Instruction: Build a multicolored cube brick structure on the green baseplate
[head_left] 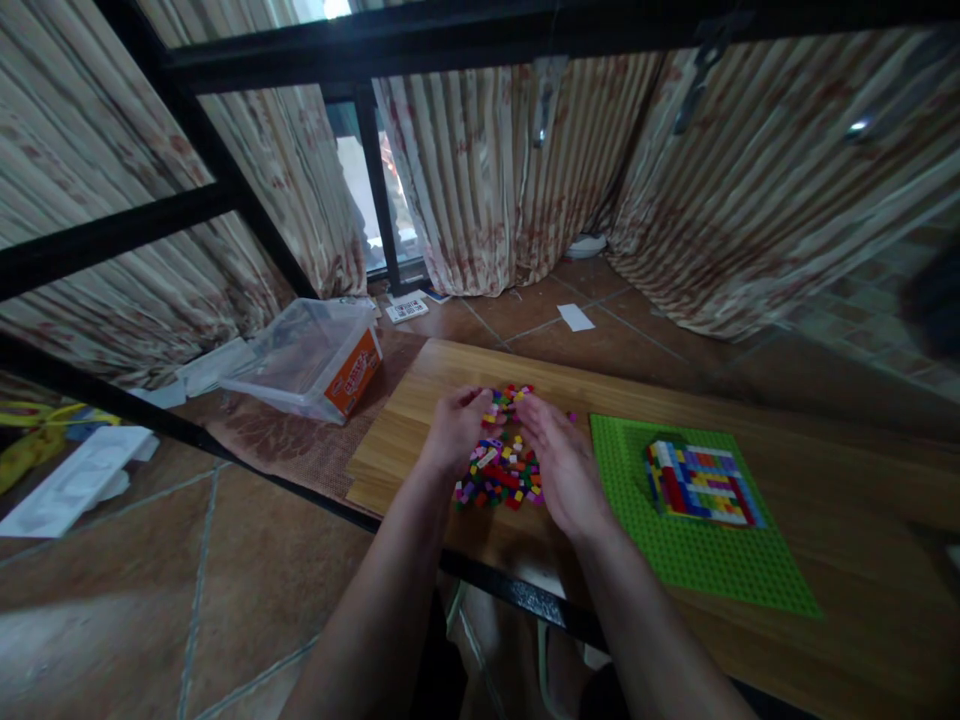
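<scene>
A heap of small toy building bricks (pixel 499 482) in many colours lies on the wooden tabletop. My left hand (pixel 456 428) rests at the heap's left side, fingers bent inward and partly hidden. On the other side, my right hand (pixel 559 460) is held with its fingers stretched out and palm toward the bricks. Between the two hands, more loose bricks (pixel 514 393) show near the fingertips; neither hand visibly grips one. To the right lies a green baseplate (pixel 720 565), bearing a rectangular structure of coloured bricks (pixel 701 483).
The wooden table (pixel 847 480) has a dark front edge close to my forearms. A clear plastic bin (pixel 300 350) with an orange label stands beyond its left end. Black metal bars (pixel 187 225) cross on the left and overhead. Patterned curtains (pixel 465 180) hang behind.
</scene>
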